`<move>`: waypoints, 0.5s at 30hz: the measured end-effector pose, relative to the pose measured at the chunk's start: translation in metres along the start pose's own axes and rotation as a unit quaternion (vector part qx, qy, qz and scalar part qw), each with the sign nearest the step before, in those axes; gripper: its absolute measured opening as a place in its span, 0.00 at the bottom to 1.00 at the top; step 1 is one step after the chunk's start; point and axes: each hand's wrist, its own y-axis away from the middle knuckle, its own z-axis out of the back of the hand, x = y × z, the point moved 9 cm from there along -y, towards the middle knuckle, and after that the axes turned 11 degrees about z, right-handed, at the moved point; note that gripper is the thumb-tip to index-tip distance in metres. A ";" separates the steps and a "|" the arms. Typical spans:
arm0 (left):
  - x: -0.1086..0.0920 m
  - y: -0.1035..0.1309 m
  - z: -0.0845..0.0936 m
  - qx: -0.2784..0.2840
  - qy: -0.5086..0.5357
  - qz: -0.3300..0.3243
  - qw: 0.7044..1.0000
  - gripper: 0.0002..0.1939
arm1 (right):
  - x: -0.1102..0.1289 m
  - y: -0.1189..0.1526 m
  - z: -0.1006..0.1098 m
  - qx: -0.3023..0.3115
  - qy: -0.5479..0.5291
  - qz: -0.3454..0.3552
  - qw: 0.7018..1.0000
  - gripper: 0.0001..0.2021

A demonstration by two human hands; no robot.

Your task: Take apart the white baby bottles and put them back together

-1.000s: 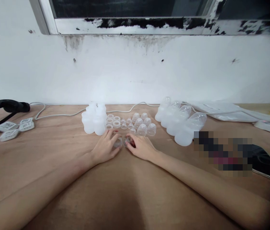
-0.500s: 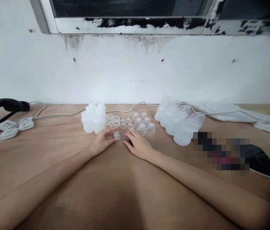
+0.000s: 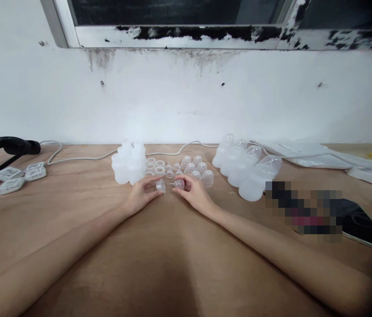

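Thumb and fingers of my left hand (image 3: 144,193) pinch a clear ring (image 3: 160,186), its round side turned partly to the right. Just right of it, my right hand (image 3: 194,193) holds a clear nipple-shaped piece (image 3: 178,184) whose thin tip points left at the ring; a small gap lies between the two. Behind my hands stand several translucent rings (image 3: 160,171), several small clear nipple pieces (image 3: 169,171) and several clear domed caps (image 3: 207,178). White bottles (image 3: 128,163) are grouped behind my left hand.
Several white bottles with clear domes (image 3: 252,185) stand to the right. A dark phone-like object (image 3: 360,222) and a plastic bag (image 3: 308,154) lie farther right. White packets (image 3: 11,173), a black strap (image 3: 14,143) and a cable (image 3: 83,157) are at left.
My right hand has turned its clear piece so that the tip now points left. The ring in my left hand has tilted slightly and shows more of its face.
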 end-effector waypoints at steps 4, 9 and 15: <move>0.002 0.001 -0.004 0.021 0.031 0.028 0.999 0.22 | 0.007 -0.001 -0.002 0.004 -0.014 0.016 1.000 0.13; 0.004 0.001 -0.007 0.033 0.054 0.045 0.997 0.21 | 0.022 0.000 0.000 0.007 -0.007 0.062 0.998 0.11; 0.006 0.000 -0.008 0.040 0.058 0.034 0.997 0.20 | 0.046 0.008 -0.004 0.019 0.036 0.182 0.983 0.11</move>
